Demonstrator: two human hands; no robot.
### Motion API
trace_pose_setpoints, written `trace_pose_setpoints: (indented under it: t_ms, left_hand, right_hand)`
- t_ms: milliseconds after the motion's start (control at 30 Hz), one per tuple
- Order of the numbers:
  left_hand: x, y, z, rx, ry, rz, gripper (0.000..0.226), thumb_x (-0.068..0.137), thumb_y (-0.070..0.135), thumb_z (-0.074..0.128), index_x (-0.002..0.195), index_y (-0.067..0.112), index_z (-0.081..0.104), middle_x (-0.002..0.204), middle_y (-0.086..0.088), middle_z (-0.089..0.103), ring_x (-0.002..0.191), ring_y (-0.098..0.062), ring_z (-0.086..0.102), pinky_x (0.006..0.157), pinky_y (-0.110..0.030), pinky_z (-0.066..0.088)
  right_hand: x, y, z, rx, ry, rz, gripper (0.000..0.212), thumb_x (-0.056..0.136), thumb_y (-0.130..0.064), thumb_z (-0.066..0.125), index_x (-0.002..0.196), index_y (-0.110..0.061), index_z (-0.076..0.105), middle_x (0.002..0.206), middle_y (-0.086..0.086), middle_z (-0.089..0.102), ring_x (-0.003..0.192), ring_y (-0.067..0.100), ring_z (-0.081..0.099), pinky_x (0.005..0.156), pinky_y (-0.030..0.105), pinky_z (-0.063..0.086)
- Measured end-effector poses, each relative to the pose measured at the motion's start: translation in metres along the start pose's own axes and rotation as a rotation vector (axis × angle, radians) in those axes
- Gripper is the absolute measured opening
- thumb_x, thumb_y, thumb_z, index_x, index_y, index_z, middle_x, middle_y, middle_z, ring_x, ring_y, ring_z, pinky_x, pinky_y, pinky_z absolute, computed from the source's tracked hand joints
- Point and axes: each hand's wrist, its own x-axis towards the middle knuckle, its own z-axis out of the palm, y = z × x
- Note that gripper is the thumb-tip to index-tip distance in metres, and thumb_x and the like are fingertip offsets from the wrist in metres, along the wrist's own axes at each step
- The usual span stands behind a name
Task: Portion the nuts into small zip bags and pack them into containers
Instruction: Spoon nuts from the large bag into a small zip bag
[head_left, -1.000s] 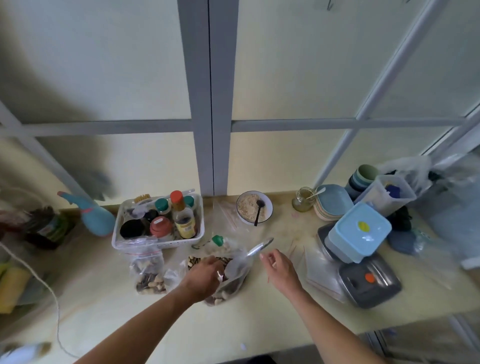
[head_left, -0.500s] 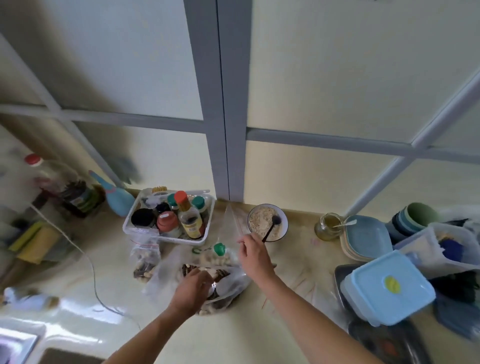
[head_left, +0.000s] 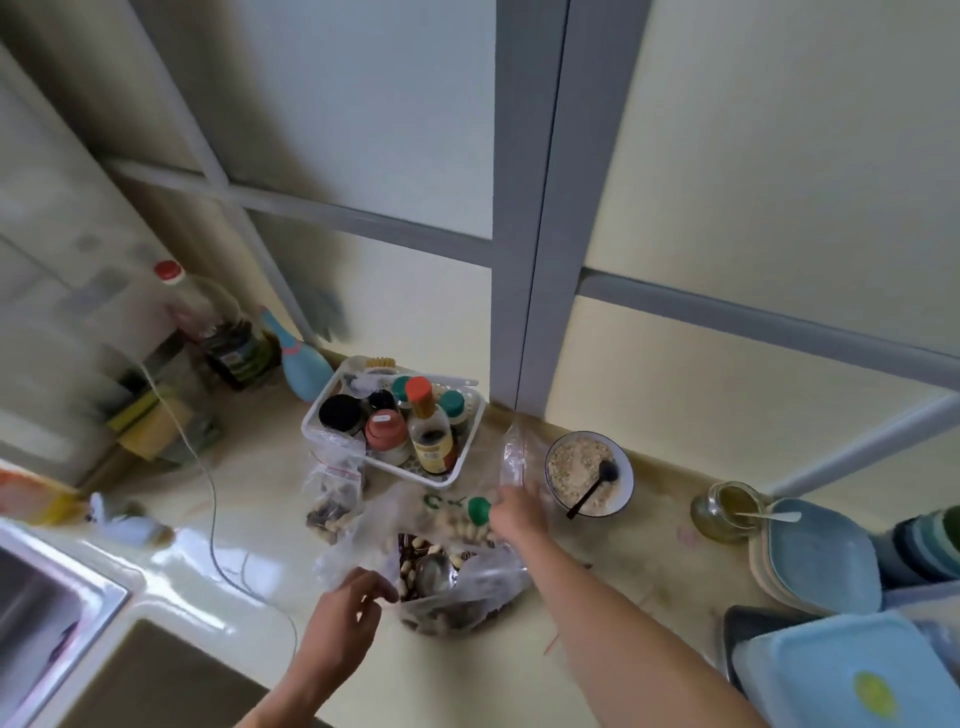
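Note:
A large clear plastic bag of mixed nuts (head_left: 467, 608) lies open on the counter, with a metal scoop (head_left: 434, 571) resting inside it. My left hand (head_left: 343, 618) hovers at the bag's near-left rim, fingers loosely curled and holding nothing. My right hand (head_left: 517, 512) reaches past the bag and pinches a small empty zip bag (head_left: 511, 457), which stands upright. A second bag of pale nuts with green print (head_left: 457, 519) lies just behind the large one. A filled small zip bag of nuts (head_left: 335, 499) lies to the left, by the basket.
A white basket of condiment bottles (head_left: 462, 470) stands behind the bags. To the right are a bowl of oats with a black spoon (head_left: 623, 483), a glass jar (head_left: 727, 512), stacked blue plates (head_left: 821, 556) and a blue-lidded container (head_left: 857, 675). A sink (head_left: 52, 597) and a white cable (head_left: 213, 493) are on the left.
My left hand has let go of the scoop and drawn back out of the large bag. My right hand has moved forward and taken hold of a small zip bag. The view has swung left.

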Motion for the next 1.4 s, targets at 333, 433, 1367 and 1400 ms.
trace_pose_setpoints:
  t_ms: [333, 433, 1367, 1400]
  left_hand:
    - [0.035, 0.037, -0.013, -0.190, -0.300, 0.110, 0.025, 0.076, 0.011, 0.049, 0.080, 0.028, 0.066, 0.086, 0.014, 0.068, 0.084, -0.004, 0.063, 0.080, -0.025, 0.052]
    - [0.046, 0.046, -0.018, -0.265, -0.420, 0.171, 0.029, 0.075, 0.008, 0.047, 0.078, 0.030, 0.066, 0.085, 0.012, 0.072, 0.082, -0.003, 0.065, 0.076, -0.019, 0.051]
    - [0.061, 0.093, -0.039, -0.536, -0.637, 0.109, 0.028, 0.101, 0.023, 0.050, 0.083, 0.005, 0.061, 0.071, -0.010, 0.065, 0.062, -0.024, 0.066, 0.061, -0.039, 0.056]
    - [0.062, 0.097, -0.042, -0.531, -0.629, 0.126, 0.031, 0.102, 0.023, 0.049, 0.083, 0.004, 0.063, 0.071, -0.010, 0.067, 0.063, -0.025, 0.067, 0.063, -0.042, 0.057]
  right_hand:
    - [-0.024, -0.007, -0.010, 0.161, 0.606, -0.261, 0.019, 0.096, -0.022, 0.063, 0.104, -0.018, 0.046, 0.079, -0.006, 0.059, 0.059, 0.016, 0.059, 0.043, 0.025, 0.041]
    - [-0.036, -0.008, -0.013, 0.210, 0.604, -0.248, 0.021, 0.099, -0.020, 0.063, 0.108, -0.019, 0.044, 0.085, -0.008, 0.061, 0.051, 0.017, 0.063, 0.039, 0.026, 0.043]
    - [-0.148, -0.018, 0.032, 0.188, 0.337, -0.093, 0.038, 0.080, -0.027, 0.077, 0.061, -0.022, 0.044, 0.051, -0.006, 0.046, 0.051, 0.008, 0.037, 0.052, 0.022, 0.031]
    - [-0.147, -0.019, 0.025, 0.187, 0.321, -0.118, 0.038, 0.080, -0.026, 0.078, 0.061, -0.022, 0.045, 0.052, -0.007, 0.047, 0.052, 0.007, 0.038, 0.053, 0.022, 0.033]
